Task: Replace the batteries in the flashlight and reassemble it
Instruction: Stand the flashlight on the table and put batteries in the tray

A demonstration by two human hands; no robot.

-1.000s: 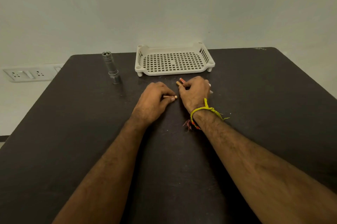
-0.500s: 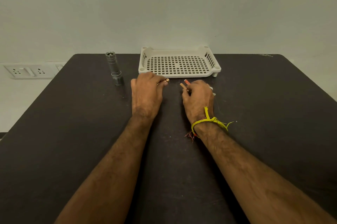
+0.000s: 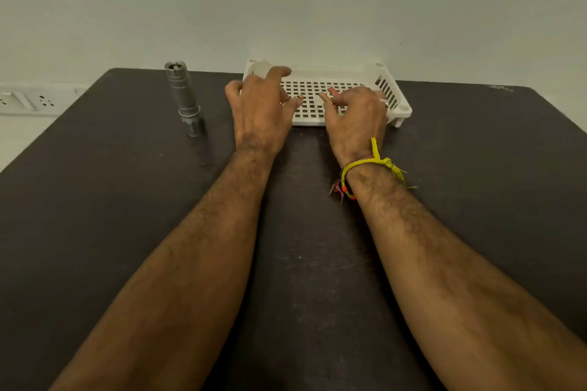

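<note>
Head view shows you one flashlight [image 3: 184, 98], a silver metal body lying on the dark table [image 3: 111, 200] in the upper left of the frame, its open notched end toward the wall; it bears no writing you can read. Well to its right, both your hands sit over the near edge of the tray. Your right hand [image 3: 355, 117] has its fingers curled and pinches two batteries [image 3: 328, 95]: two slim ends poke out past the fingertips, one reddish, one pale, and any label on them is too small to read. Your left hand [image 3: 259, 111] has its fingers spread and loosely bent above the tray's left corner; a small golden speck shows by its thumb tip, but you cannot tell whether it grips anything.

One white plastic tray [image 3: 397, 107] with a grid-holed floor sits against the wall at upper centre. One yellow cord wristband [image 3: 374, 161] is knotted round your right wrist, with red and orange threads beside it, and one ring [image 3: 384, 101] shows on that hand. One white socket strip [image 3: 25, 101] runs along the far left edge.
</note>
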